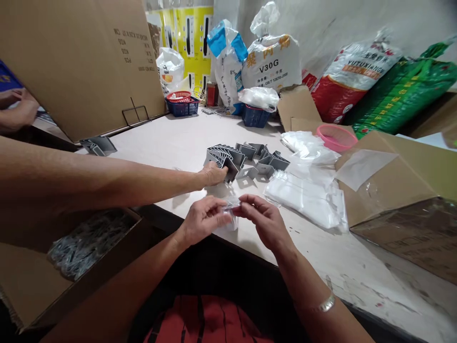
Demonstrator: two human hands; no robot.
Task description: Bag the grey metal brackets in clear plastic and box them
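Between my two hands, over the table's front edge, is a small clear plastic bag (232,204). My left hand (205,219) pinches its left side between thumb and fingers. On the other side, the fingertips of my right hand (262,216) are closed on the bag. Its contents cannot be made out. Just beyond, a co-worker's hand (214,174) reaches in from the left and touches a row of nested grey bent metal brackets (223,155). More loose grey brackets (271,162) stand to the right of that row.
A stack of clear plastic bags (303,197) lies right of my hands, near an open cardboard box (389,190). A box of bagged pieces (89,243) sits low at left. Large sacks (271,62), blue baskets (183,107) and a pink basket (336,137) line the back.
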